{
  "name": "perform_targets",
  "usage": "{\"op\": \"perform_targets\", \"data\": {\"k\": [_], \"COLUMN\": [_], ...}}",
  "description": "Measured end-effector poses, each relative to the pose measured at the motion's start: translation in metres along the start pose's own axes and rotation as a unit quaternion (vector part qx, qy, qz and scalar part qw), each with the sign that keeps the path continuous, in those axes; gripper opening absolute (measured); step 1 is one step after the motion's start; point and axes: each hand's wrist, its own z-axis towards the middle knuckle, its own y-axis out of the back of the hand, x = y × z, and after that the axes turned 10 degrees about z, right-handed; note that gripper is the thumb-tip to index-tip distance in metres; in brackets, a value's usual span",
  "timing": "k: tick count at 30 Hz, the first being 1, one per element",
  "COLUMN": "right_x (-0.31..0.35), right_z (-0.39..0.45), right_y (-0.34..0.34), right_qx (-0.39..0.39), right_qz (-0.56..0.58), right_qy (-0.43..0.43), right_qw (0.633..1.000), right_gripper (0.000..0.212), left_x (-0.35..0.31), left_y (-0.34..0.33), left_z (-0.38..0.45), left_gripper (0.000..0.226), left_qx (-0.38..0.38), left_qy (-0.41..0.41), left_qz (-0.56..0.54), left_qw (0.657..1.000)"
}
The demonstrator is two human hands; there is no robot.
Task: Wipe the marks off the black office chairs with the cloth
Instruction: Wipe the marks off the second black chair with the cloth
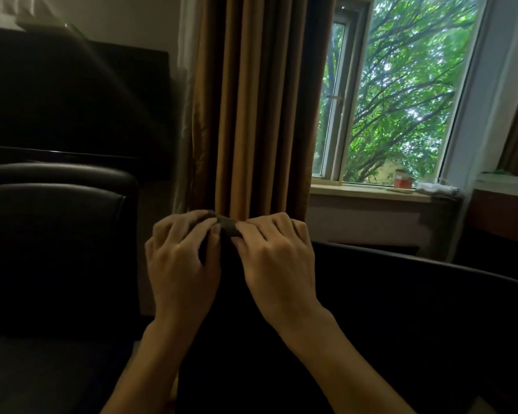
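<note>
A small dark grey cloth (228,227) is bunched between my two hands in the middle of the view. My left hand (183,252) pinches its left end with curled fingers. My right hand (277,255) pinches its right end the same way. Both hands hover over the top edge of a black office chair back (416,309) that fills the lower right. A second black leather chair (57,222) stands to the left, its padded back facing me. Most of the cloth is hidden by my fingers.
Brown curtains (251,115) hang straight ahead, behind my hands. A window (395,94) with green trees outside is at the right; a small red container (402,181) and a white rag (435,188) lie on its sill. A wooden desk edge (503,210) is at far right.
</note>
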Motion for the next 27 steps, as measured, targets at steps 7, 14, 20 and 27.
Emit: {"op": "perform_targets", "data": {"k": [7, 14, 20, 27], "right_x": [-0.039, -0.093, -0.144, -0.215], "right_z": [-0.023, -0.054, -0.089, -0.137], "right_y": [0.035, 0.072, 0.107, 0.148], "right_qx": [-0.058, -0.114, -0.136, -0.171], "right_qz": [0.009, 0.011, 0.024, 0.035], "right_qy": [-0.005, -0.020, -0.062, -0.114], "right_qw": [0.998, 0.993, 0.988, 0.978], "right_gripper": [0.024, 0.026, 0.027, 0.025], "left_x": [-0.058, -0.121, -0.183, -0.271], "left_y": [-0.010, -0.025, -0.034, -0.058], "left_z": [-0.009, -0.028, -0.044, -0.066], "left_gripper": [0.032, 0.036, 0.037, 0.033], "left_qx": [-0.018, -0.026, 0.005, 0.058], "left_qy": [-0.039, -0.092, -0.151, -0.224], "left_qz": [0.022, 0.015, -0.004, -0.025], "left_qw": [0.999, 0.995, 0.989, 0.972]}}
